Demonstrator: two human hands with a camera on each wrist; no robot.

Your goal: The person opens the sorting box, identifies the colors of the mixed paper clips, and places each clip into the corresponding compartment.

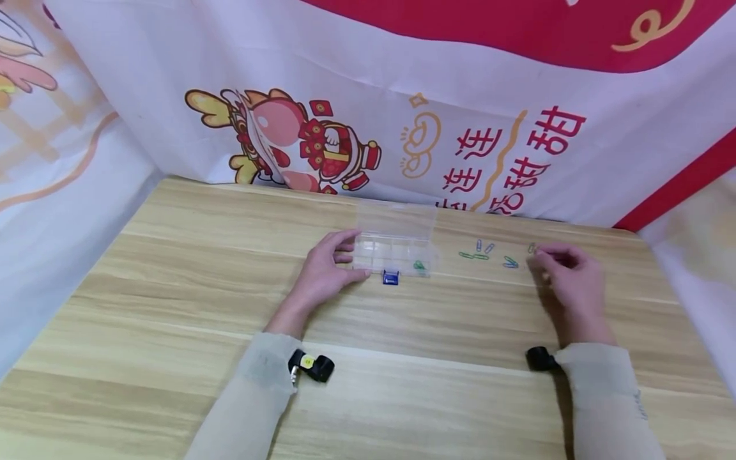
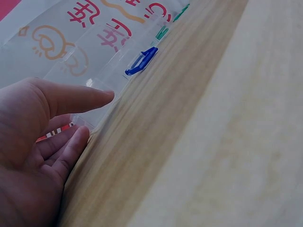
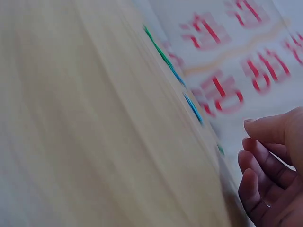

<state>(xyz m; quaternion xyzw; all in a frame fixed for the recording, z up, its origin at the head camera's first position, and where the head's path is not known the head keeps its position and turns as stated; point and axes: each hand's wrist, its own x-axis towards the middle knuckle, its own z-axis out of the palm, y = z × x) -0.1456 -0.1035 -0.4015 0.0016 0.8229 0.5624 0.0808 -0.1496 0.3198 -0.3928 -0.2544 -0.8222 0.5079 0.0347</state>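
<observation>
In the head view my left hand (image 1: 324, 271) holds the left end of a clear divided plastic box (image 1: 397, 246), thumb at its front edge and fingers around the side. The box's see-through lid (image 1: 397, 218) is raised at the back, and a blue latch (image 1: 391, 278) hangs at the front. Green paper clips (image 1: 420, 265) lie in a right-hand compartment. My right hand (image 1: 575, 281) is beside a green paper clip (image 1: 531, 248) on the table. In the right wrist view its thumb and fingers (image 3: 258, 184) are bent and apart, with nothing visible between them.
Between box and right hand lie loose paper clips: blue ones (image 1: 479, 245), green ones (image 1: 480, 257) and a blue-green group (image 1: 510, 262). The wood-grain table (image 1: 425, 396) meets a printed cloth (image 1: 356, 64) along its back edge.
</observation>
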